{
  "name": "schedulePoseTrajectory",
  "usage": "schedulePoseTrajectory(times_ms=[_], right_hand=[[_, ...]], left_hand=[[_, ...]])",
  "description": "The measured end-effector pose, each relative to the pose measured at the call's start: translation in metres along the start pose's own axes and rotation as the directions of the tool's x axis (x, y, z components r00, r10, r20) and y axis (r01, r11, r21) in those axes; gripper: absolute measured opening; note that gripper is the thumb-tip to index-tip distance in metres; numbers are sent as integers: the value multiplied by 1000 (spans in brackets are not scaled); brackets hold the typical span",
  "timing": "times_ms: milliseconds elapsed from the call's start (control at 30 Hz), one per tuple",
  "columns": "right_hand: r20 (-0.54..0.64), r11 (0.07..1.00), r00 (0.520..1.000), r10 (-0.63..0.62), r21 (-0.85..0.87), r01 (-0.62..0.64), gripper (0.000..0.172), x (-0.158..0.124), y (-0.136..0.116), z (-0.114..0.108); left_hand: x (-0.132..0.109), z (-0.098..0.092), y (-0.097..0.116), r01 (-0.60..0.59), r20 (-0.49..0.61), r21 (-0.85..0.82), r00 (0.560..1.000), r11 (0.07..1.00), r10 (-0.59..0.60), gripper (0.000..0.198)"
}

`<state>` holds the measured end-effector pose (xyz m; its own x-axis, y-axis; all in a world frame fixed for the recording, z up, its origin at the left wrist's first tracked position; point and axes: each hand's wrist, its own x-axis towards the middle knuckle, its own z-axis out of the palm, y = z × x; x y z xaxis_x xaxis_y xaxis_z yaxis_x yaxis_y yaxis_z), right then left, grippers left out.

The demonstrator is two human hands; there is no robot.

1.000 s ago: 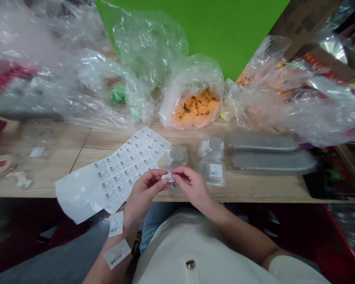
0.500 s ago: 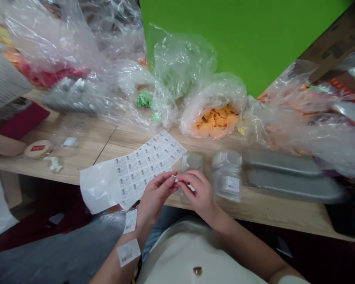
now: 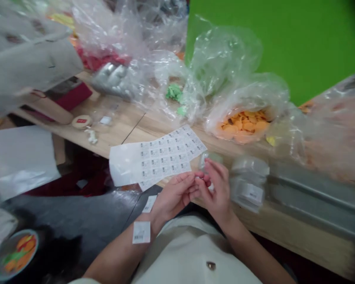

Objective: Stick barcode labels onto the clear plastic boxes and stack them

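Observation:
My left hand [image 3: 180, 193] is closed, thumb against fingers, at the table's front edge. Its fingertips meet those of my right hand [image 3: 217, 189]. Something small and pale shows where they meet, too little of it to name. On my right hand the thumb presses in there while the index finger is raised. Two barcode labels cling to my left forearm, one a square label [image 3: 141, 232] and the other a label near the wrist [image 3: 149, 204]. Left of my hands lie sheets of printed labels [image 3: 165, 156]. Behind my right hand is a small clear plastic box [image 3: 215, 158], partly hidden.
Stacked clear boxes [image 3: 248, 185] and long grey trays [image 3: 316, 189] lie to the right. At the back are an open bag of orange discs [image 3: 245, 122] and a bag of green pieces [image 3: 174, 92]. A round wooden piece [image 3: 82, 121] lies left; a tub [image 3: 14, 252] stands lower left.
The view has swung left, so the table's things sit further right and a tub shows at lower left. My hands stay together; my right index finger has lifted away from its thumb.

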<state>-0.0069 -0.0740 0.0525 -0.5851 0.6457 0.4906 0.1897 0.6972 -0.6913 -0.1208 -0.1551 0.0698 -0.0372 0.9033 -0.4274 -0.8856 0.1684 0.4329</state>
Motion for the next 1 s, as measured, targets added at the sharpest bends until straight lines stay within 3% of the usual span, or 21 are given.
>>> schedulePoseTrajectory(times_ms=[100, 167, 233, 333, 467, 533, 567, 633, 700, 733, 767, 800, 867, 933, 1000], right_hand=[[232, 908, 956, 180, 333, -252, 48, 3, -4, 4], [405, 745, 875, 264, 491, -452, 42, 3, -8, 8], [489, 617, 820, 297, 558, -556, 32, 0, -11, 11], [451, 634, 814, 365, 520, -572, 26, -3, -11, 9], [433, 720, 797, 421, 374, -584, 23, -5, -7, 0], [438, 751, 793, 423, 321, -578, 23, -7, -7, -5], [437, 771, 796, 419, 291, -566, 23, -8, -7, -7], [432, 808, 804, 409, 238, -539, 23, -12, -6, -9], [433, 822, 804, 408, 209, -530, 24, -16, -5, -9], [437, 822, 799, 413, 198, -534, 24, -17, -4, -9], [445, 821, 791, 419, 186, -539, 25, -19, -3, -8], [452, 822, 784, 426, 169, -544, 25, -20, -3, -6], [459, 831, 775, 435, 128, -542, 25, -22, -4, -4], [458, 845, 775, 436, 87, -527, 26, -24, -5, -1], [450, 855, 779, 437, 62, -516, 28, -25, -7, 2]], left_hand=[[-4, -6, -6, -46, -4, -56, 999, 997, 46, 20], [-7, -9, -8, -136, -35, -40, 990, 990, 134, 16], [-10, -13, -5, -253, -112, 35, 960, 967, 256, 17], [-16, -21, 6, -378, -233, 228, 874, 897, 427, 18], [-36, -42, 32, -418, -311, 518, 721, 746, 619, 28], [-54, -63, 48, -429, -370, 599, 601, 676, 709, 27], [-65, -78, 56, -448, -405, 622, 517, 642, 754, 28], [-91, -115, 71, -499, -470, 680, 264, 537, 842, 28], [-119, -157, 79, -514, -568, 709, -12, 482, 823, 28], [-131, -178, 80, -500, -637, 697, -103, 514, 764, 30], [-141, -198, 77, -494, -680, 681, -153, 540, 717, 32], [-149, -217, 71, -491, -718, 659, -184, 569, 672, 36], [-156, -249, 54, -499, -789, 591, -193, 634, 583, 45], [-153, -273, 35, -520, -848, 503, -146, 690, 509, 50], [-146, -287, 20, -544, -884, 415, -51, 730, 464, 51]])
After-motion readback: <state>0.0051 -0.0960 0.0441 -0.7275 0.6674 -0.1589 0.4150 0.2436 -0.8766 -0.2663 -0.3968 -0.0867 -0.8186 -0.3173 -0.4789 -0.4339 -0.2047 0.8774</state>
